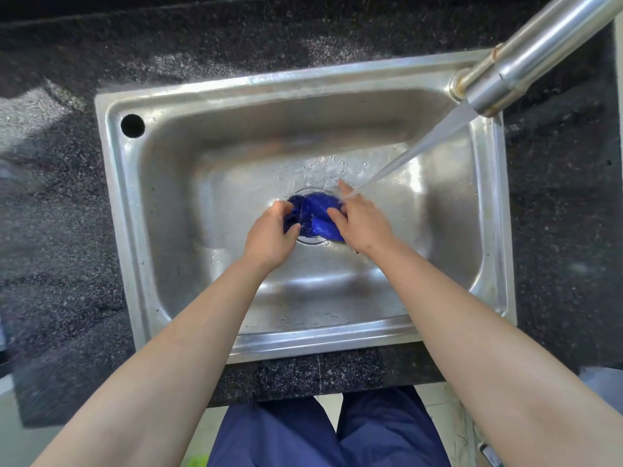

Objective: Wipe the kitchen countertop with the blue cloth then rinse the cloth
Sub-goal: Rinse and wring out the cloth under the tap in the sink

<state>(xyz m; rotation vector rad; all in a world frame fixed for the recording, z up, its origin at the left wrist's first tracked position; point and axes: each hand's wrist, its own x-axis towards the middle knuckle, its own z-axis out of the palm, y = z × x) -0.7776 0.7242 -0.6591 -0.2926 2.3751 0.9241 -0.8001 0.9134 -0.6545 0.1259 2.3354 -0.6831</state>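
Note:
The blue cloth (315, 212) is bunched up wet over the drain at the bottom of the steel sink (202, 136). My left hand (271, 237) grips its left side and my right hand (362, 224) grips its right side. A stream of water (414, 151) runs from the steel faucet (526, 59) at the upper right and lands on the fingers of my right hand and the cloth's right edge. The hands hide part of the cloth and the drain.
Dark speckled granite countertop (60, 230) surrounds the sink on all sides, with wet sheen behind the basin. A round hole (132, 125) sits in the sink's rim at the upper left. My legs in blue trousers stand at the counter's front edge.

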